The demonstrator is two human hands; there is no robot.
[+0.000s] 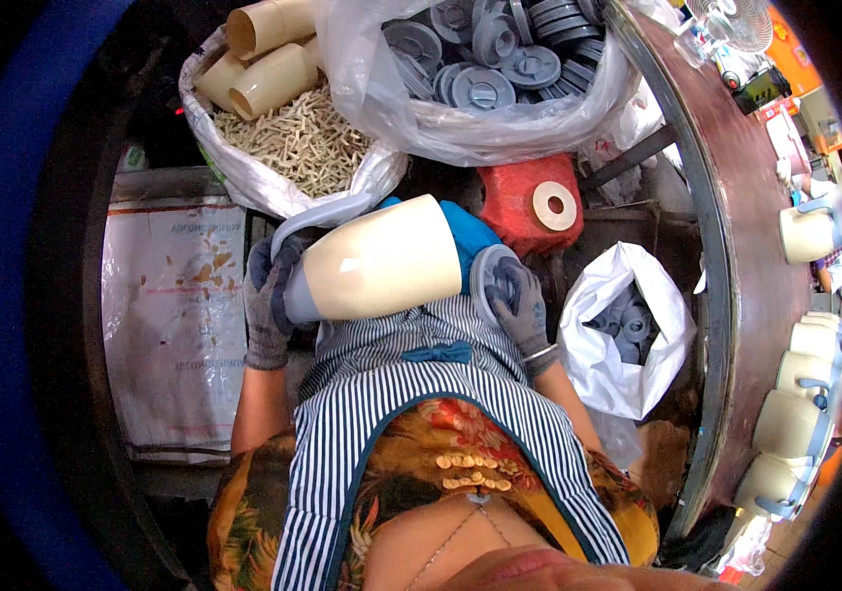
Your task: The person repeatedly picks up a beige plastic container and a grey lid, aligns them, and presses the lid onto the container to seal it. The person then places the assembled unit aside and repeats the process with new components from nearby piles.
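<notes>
A cream plastic jug body [381,261] lies sideways across my lap, over a striped apron. My left hand [268,300], in a grey glove, grips its grey-blue end and handle at the left. At the jug's right end my right hand [519,310], also gloved, presses a round grey lid [490,281] against the opening.
A clear bag of grey lids [500,69] sits ahead, and a sack [293,148] with cream tubes and small cream pieces stands at the upper left. A white bag of grey lids [628,325] is at my right. Finished cream jugs [795,424] line a curved brown table [736,246].
</notes>
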